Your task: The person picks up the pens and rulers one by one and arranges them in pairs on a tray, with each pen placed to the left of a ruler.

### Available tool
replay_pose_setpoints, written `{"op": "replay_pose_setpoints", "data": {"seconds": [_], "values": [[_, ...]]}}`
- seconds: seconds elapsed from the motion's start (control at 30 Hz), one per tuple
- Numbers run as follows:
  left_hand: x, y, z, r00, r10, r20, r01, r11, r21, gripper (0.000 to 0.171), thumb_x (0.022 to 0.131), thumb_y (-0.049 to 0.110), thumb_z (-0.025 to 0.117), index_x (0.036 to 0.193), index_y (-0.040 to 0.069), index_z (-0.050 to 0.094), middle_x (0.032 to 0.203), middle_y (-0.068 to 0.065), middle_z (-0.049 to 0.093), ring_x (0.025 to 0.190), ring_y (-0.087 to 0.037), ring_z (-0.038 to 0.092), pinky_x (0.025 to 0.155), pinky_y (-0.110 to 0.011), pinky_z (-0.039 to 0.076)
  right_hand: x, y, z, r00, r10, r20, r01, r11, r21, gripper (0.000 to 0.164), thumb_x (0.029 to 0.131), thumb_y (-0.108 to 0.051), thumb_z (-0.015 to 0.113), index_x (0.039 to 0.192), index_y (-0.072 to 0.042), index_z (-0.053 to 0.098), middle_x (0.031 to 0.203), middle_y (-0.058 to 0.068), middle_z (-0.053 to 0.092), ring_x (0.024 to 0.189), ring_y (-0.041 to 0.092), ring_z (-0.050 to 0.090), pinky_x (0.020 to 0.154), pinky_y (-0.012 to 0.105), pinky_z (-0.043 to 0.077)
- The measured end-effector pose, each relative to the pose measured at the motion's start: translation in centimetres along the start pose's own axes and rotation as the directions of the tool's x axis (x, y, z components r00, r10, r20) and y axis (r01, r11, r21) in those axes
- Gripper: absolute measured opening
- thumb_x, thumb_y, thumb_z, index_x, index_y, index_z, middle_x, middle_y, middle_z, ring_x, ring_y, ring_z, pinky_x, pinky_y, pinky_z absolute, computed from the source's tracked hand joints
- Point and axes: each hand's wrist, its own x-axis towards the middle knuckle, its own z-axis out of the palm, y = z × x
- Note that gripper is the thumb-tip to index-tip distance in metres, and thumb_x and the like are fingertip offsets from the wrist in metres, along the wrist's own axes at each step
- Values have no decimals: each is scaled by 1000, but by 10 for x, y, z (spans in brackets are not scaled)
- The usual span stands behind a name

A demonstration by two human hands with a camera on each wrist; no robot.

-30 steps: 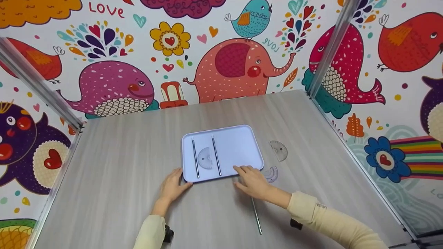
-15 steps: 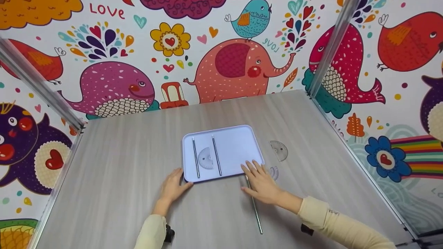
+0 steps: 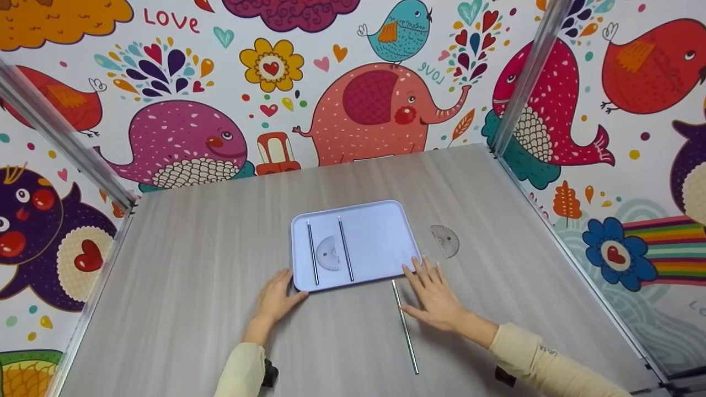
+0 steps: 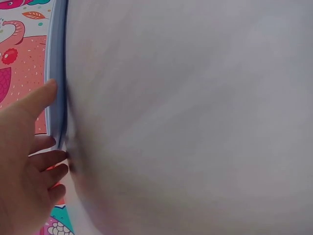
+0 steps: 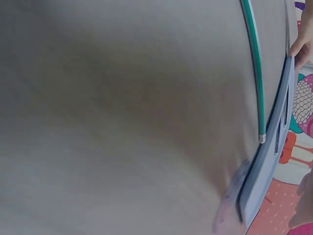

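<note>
A pale lavender tray (image 3: 380, 231) lies on the table, holding two dark pencils (image 3: 313, 253) (image 3: 346, 248) with a clear protractor (image 3: 329, 253) between them. At its near left corner my left hand (image 3: 276, 298) rests, thumb along the front edge and fingers by the left side; the left wrist view shows the thumb against the tray's wall (image 4: 57, 63). My right hand (image 3: 438, 300) is spread palm down, fingertips right at the near right corner. A purplish protractor (image 5: 230, 196), hidden under it in the head view, lies beside the tray. Near the right thumb lies a green pencil (image 3: 407, 336).
Another clear protractor (image 3: 445, 241) lies on the table right of the tray. Metal posts (image 3: 524, 82) and brightly printed wall panels (image 3: 276, 121) enclose the wood-grain table (image 3: 193, 264) at the back and sides.
My right hand has slid right along the tray's front edge to its near right corner, uncovering the green pencil's upper end and covering the purplish protractor. My left hand has stayed put.
</note>
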Motion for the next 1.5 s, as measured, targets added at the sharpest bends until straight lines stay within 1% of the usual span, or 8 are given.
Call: {"op": "replay_pose_setpoints", "data": {"seconds": [0.27, 0.53, 0.9, 1.03, 1.17, 1.27, 1.37, 1.5], "values": [[1, 0, -1, 1000, 1, 3, -1, 1000, 6, 66, 77, 30, 71, 121, -14, 49, 123, -29, 50, 119, -42, 43, 101, -50, 33, -12, 13, 7, 998, 63, 7, -63, 998, 21, 83, 74, -48, 63, 135, 1, 38, 139, 27, 31, 128, 48, 23, 98, 65, 20], [2, -1, 0, 1000, 6, -2, -6, 1000, 9, 66, 76, 29, 71, 121, -13, 49, 123, -30, 50, 118, -42, 44, 101, -51, 33, -12, 23, 8, 997, 70, 36, -70, 998, -1, 87, 76, -56, 57, 138, 0, 34, 141, 28, 28, 129, 48, 20, 100, 65, 19], [1, 1, -1, 1000, 15, -15, -15, 1000, 5, 63, 75, 29, 72, 120, -10, 51, 121, -27, 52, 115, -42, 46, 99, -50, 36, -13, 38, 10, 990, 117, 73, -118, 993, 3, 91, 72, -60, 58, 137, 0, 35, 141, 27, 29, 130, 47, 21, 101, 63, 21], [1, 1, -1, 1000, 7, -5, -7, 1000, 9, 64, 76, 30, 71, 120, -11, 50, 122, -28, 51, 116, -42, 45, 99, -51, 35, -13, 44, 12, 985, 147, 89, -149, 989, 8, 89, 73, -57, 59, 135, 3, 36, 139, 28, 32, 129, 47, 23, 102, 62, 20], [1, 1, -1, 1000, -8, 7, 8, 1000, 10, 66, 76, 31, 71, 121, -12, 49, 123, -29, 50, 117, -42, 44, 100, -51, 34, -12, 51, 11, 971, 198, 133, -203, 979, 25, 88, 76, -54, 58, 135, 6, 34, 137, 29, 33, 129, 47, 23, 104, 61, 18], [1, 0, 0, 1000, -11, 10, 10, 1000, 10, 66, 76, 31, 71, 122, -12, 49, 124, -30, 49, 117, -43, 44, 100, -51, 34, -9, 58, 11, 966, 220, 140, -229, 972, 53, 86, 75, -49, 61, 134, 7, 34, 134, 30, 37, 126, 48, 28, 104, 61, 19], [2, 0, 1, 1000, -11, 6, 11, 1000, 3, 66, 76, 30, 71, 122, -12, 49, 123, -30, 49, 117, -43, 44, 100, -51, 34, -7, 65, 10, 972, 202, 117, -216, 969, 117, 82, 72, -40, 66, 131, 7, 37, 128, 29, 41, 121, 47, 34, 103, 60, 23], [2, 1, 1, 1000, -8, 1, 8, 1000, -2, 66, 76, 30, 71, 122, -12, 49, 123, -30, 49, 116, -43, 44, 100, -51, 34, -7, 73, 12, 988, 135, 75, -146, 974, 173, 74, 68, -31, 69, 126, 8, 44, 120, 26, 46, 113, 43, 43, 100, 55, 32]]}}
